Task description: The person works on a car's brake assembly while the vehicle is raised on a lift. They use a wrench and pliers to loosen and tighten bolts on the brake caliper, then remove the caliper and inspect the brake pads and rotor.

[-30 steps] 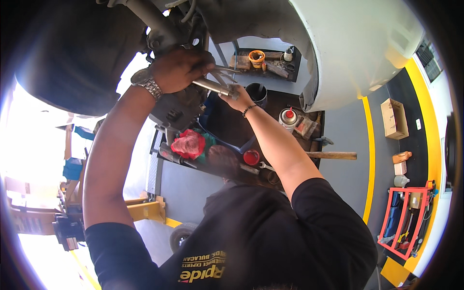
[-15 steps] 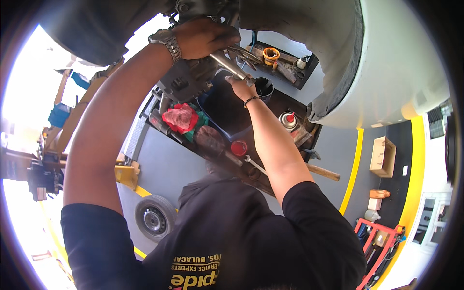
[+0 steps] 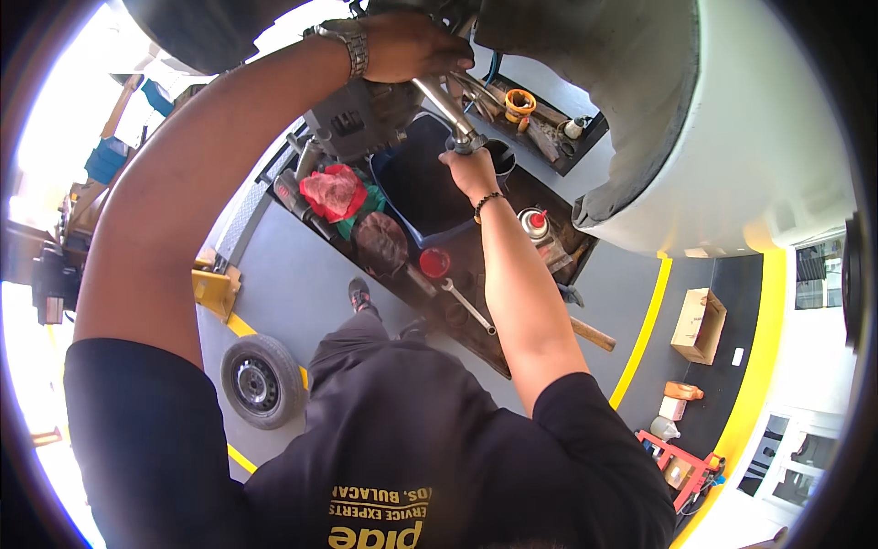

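Observation:
My right hand [image 3: 474, 174], wearing a beaded bracelet, is closed round the lower end of a bare metal bar [image 3: 441, 102], by its thicker round head [image 3: 466, 142]. The bar slants up under my left hand [image 3: 412, 48], which wears a metal watch. Its fingers are curled over the bar's upper end among dark vehicle parts; their undersides are hidden. A dark block-shaped part [image 3: 352, 119] hangs left of the bar. Below my hands stands a blue basin [image 3: 402, 201], with a dark cup [image 3: 500, 157] beside my right hand.
A dark work tray [image 3: 471, 265] carries a red cloth [image 3: 334, 192], a wrench [image 3: 468, 306], a red lid [image 3: 434, 263] and a red-capped can [image 3: 533, 221]. A pale vehicle panel [image 3: 750, 137] curves close on the right. A wheel [image 3: 263, 382] lies on the floor at left.
My view has shifted, and my left arm and both hands sit farther right in it. The bar is steeper, and my right hand now wraps below its round head. My foot has come into view.

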Demonstrator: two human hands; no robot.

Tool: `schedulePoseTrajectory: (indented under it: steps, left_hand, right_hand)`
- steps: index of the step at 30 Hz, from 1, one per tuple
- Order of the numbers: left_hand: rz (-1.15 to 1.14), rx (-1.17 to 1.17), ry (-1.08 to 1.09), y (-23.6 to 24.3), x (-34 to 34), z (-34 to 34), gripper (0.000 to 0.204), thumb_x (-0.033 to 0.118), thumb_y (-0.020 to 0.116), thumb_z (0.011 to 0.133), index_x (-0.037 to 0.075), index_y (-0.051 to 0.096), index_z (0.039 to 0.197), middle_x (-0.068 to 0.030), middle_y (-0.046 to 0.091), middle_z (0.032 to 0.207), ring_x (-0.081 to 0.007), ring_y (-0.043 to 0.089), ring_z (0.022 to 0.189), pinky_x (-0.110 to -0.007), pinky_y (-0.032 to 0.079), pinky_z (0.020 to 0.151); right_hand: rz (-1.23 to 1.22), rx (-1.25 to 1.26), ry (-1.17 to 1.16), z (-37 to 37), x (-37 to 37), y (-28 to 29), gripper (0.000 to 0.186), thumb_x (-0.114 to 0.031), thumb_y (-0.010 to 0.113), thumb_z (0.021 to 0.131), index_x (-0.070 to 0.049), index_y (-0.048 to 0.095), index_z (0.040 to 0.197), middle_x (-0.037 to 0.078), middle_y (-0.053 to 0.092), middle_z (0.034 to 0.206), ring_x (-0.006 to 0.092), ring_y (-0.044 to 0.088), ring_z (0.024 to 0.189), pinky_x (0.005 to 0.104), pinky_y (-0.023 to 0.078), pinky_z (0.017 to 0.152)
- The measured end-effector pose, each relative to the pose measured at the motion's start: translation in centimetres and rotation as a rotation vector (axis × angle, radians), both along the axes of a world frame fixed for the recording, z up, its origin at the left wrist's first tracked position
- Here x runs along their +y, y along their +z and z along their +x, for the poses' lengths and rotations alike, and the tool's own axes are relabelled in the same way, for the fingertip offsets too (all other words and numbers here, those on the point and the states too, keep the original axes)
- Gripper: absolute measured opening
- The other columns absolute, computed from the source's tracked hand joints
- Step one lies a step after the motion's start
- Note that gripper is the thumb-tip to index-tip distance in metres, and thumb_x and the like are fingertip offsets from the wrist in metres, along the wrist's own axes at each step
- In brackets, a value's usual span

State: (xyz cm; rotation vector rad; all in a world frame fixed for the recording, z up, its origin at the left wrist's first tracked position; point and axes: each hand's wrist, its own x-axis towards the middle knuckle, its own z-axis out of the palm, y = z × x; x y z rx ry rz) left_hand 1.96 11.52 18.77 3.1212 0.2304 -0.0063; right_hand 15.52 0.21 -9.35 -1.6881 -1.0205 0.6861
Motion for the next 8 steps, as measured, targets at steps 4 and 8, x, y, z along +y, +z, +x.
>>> schedulePoseTrajectory:
  steps: [4,8]
  left_hand:
    - [0.145,-0.097,-0.037,0.2,-0.8,-0.6,0.044,0.045,0.041,0.106,0.013,0.067,0.121,-0.0154,0.071,0.098,-0.0346,0.067,0.094,-0.046,0.052,0.088]
    - [0.195,-0.076,-0.059,0.9,-1.0,-0.8,0.044,0.045,0.041,0.106,0.013,0.068,0.121,-0.0176,0.071,0.098,-0.0344,0.067,0.096,-0.045,0.052,0.089]
  right_hand:
    - [-0.070,-0.110,0.042,-0.2,-0.2,1.9,0.031,-0.027,0.073,0.079,0.002,0.073,0.091,0.022,0.073,0.088,0.0350,0.071,0.091,0.0411,0.053,0.085]
    - [-0.125,-0.003,0.057,-0.4,-4.7,2.7,0.035,-0.027,0.071,0.081,-0.005,0.076,0.108,0.022,0.074,0.101,0.0269,0.071,0.105,0.0374,0.050,0.096]
